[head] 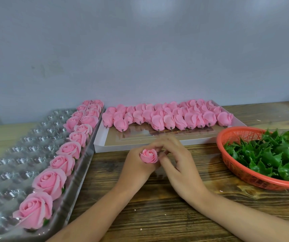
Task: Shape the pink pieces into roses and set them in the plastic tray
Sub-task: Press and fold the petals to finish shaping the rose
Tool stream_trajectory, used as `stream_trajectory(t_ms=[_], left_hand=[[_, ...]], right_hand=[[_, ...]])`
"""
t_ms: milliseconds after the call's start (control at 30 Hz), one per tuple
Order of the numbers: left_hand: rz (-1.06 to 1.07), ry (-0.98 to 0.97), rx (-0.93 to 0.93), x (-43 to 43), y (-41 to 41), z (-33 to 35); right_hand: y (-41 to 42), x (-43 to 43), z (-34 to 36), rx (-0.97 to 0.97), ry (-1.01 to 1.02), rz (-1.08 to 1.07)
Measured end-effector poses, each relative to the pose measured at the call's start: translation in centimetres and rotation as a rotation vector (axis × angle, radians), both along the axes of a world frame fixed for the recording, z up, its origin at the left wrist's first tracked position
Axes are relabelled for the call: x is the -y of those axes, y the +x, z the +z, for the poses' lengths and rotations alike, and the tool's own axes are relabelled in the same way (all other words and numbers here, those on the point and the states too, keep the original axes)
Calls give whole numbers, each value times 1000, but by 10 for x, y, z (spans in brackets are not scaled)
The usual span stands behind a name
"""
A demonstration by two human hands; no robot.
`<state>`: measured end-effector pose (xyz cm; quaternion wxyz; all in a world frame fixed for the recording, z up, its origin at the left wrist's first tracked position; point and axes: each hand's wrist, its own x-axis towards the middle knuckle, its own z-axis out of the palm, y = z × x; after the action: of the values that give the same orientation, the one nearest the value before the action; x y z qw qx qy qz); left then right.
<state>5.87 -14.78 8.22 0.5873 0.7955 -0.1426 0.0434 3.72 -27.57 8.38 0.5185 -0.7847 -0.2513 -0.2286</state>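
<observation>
Wooden table (157, 206) with dark grain stands against a plain pale wall (140, 49), and both hands work close together over its middle. The left hand (137, 165) holds a small pink rose (149, 155) from below, with the fingers curled around its base and the flower facing up. The right hand (180, 165) comes from the right side, and its fingertips (161, 145) reach the top and the right edge of the rose. They are blurred, so I cannot tell whether they pinch a petal or only touch it.

Just behind the hands lies a flat white box (140, 145). The unshaped pink pieces (157, 117) lie in rows in its far half, each with a short dark stem toward the person.

To the left of the box, touching its side, is the clear plastic tray (18, 151) with many round cups. The finished roses (51, 180) fill the cups along its right edge, and near the far end they stand two side by side.

On the right side of the table, near the right hand, sits an orange basket (241, 172) full of green leaves (271, 154).
</observation>
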Motion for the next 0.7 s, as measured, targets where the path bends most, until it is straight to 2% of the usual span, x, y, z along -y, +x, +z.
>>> stream_trajectory(t_ms=[333, 700], left_hand=[[31, 124, 49, 0, 5, -6], [27, 261, 75, -1, 6, -8]], right_hand=[[3, 3, 0, 67, -141, -51], [4, 5, -1, 128, -167, 6]])
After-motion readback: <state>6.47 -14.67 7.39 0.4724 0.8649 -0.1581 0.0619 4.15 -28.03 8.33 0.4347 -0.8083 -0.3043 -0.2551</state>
